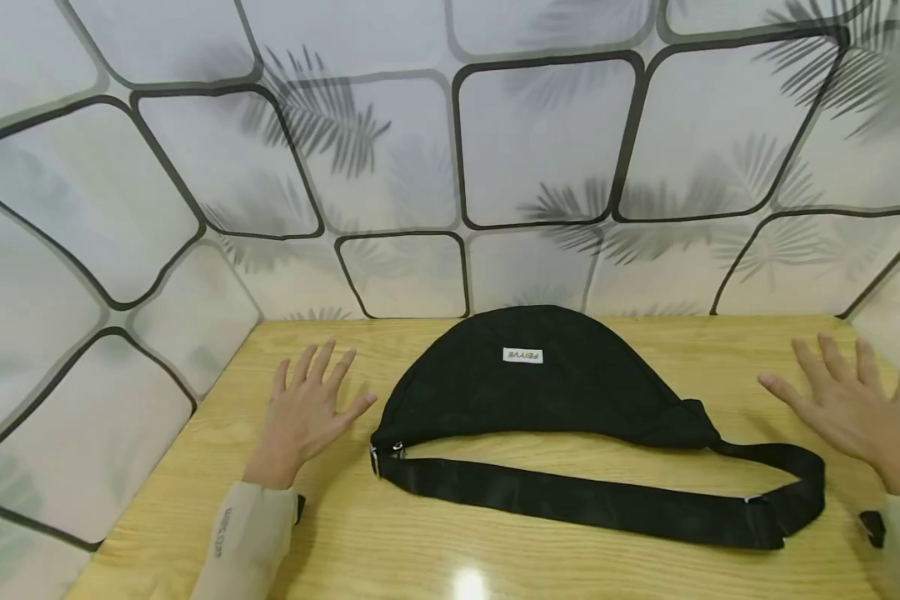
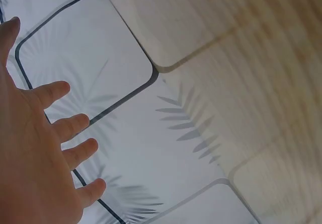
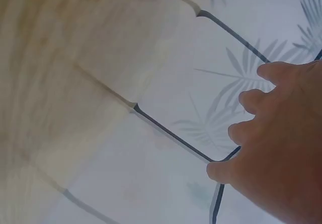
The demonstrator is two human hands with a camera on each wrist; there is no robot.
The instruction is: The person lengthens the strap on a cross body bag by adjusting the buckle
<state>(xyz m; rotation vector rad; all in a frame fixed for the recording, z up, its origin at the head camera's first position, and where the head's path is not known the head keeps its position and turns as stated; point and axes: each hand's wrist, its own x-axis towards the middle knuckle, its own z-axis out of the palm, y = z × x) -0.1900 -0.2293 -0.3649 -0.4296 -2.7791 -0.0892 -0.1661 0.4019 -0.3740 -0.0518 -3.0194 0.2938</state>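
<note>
A black waist bag (image 1: pixel 532 392) with a curved top and a small white label (image 1: pixel 522 356) lies on the wooden table. Its black strap (image 1: pixel 570 497) loops out in front and to the right, with a buckle near the right end. To the left of the bag, my left hand (image 1: pixel 305 412) is spread with straight fingers and holds nothing. My right hand (image 1: pixel 851 408), fingers likewise spread, is beyond the strap on the right, apart from it. The left wrist view shows the left hand (image 2: pixel 40 148) bare; the right wrist view shows the right hand (image 3: pixel 282 138) bare too.
The table (image 1: pixel 390 558) has a light wood grain and meets a patterned wall covering (image 1: pixel 547 142) at the back. The same covering (image 1: pixel 67 400) runs along the left side. A bright light reflection shows near the table's front.
</note>
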